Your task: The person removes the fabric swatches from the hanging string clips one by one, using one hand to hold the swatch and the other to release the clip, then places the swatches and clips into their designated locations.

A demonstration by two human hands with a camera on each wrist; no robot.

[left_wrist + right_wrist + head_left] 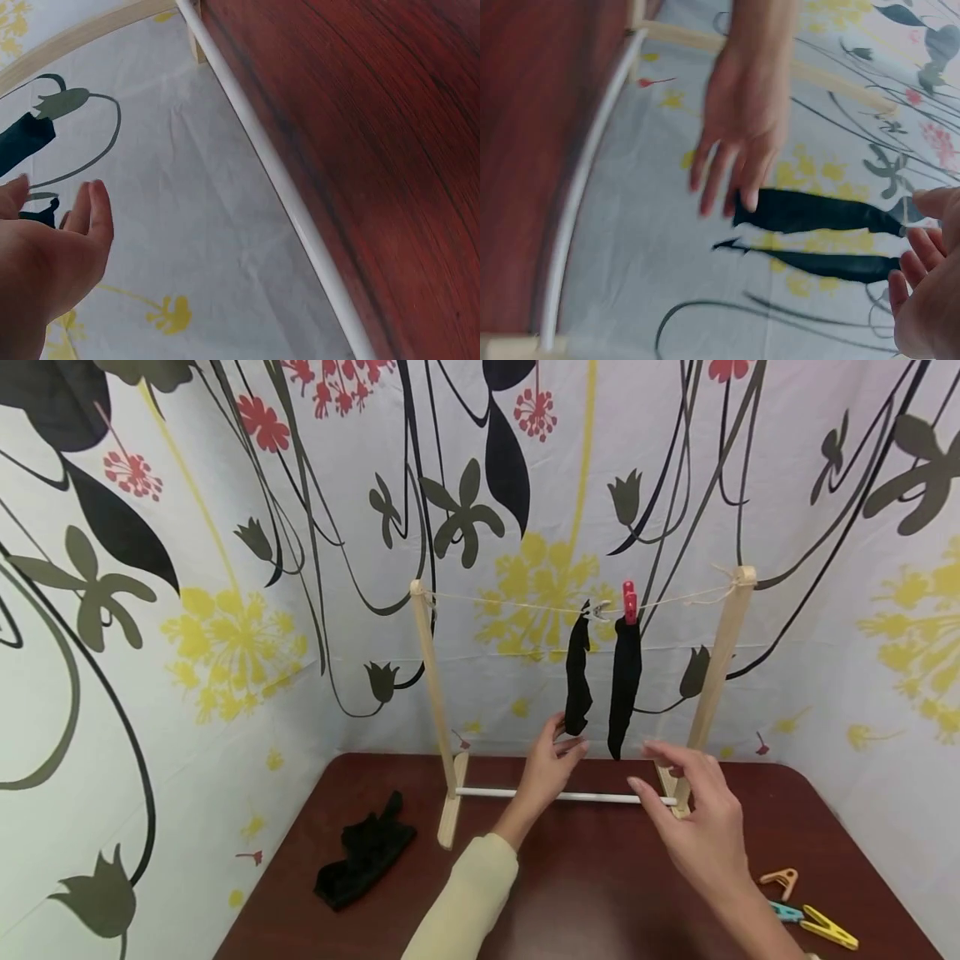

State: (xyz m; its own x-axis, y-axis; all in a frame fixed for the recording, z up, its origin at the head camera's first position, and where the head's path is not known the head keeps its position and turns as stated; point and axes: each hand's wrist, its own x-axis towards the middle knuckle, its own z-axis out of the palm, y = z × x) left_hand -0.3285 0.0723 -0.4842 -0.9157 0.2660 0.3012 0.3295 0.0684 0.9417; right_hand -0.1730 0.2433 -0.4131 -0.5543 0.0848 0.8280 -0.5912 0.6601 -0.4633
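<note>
Two narrow black cloth pieces hang from a string point(502, 603) tied across a wooden frame. A red clothespin point(630, 602) clips the right piece point(625, 685), and a small pale clip point(600, 609) sits at the top of the left piece point(577, 681). My left hand point(546, 764) is at the lower end of the left piece, its fingers loosely bent and apart from the thumb; in the right wrist view that hand point(746, 112) has fingertips right at the cloth's end. Below the right piece, my right hand point(697, 810) holds nothing, thumb and fingers spread.
A crumpled black cloth point(363, 852) lies on the dark red table point(585, 885) at the left. Orange point(782, 882), teal point(786, 912) and yellow point(828, 928) clothespins lie at the right. A white rod point(600, 797) joins the wooden posts low down. Patterned fabric hangs behind.
</note>
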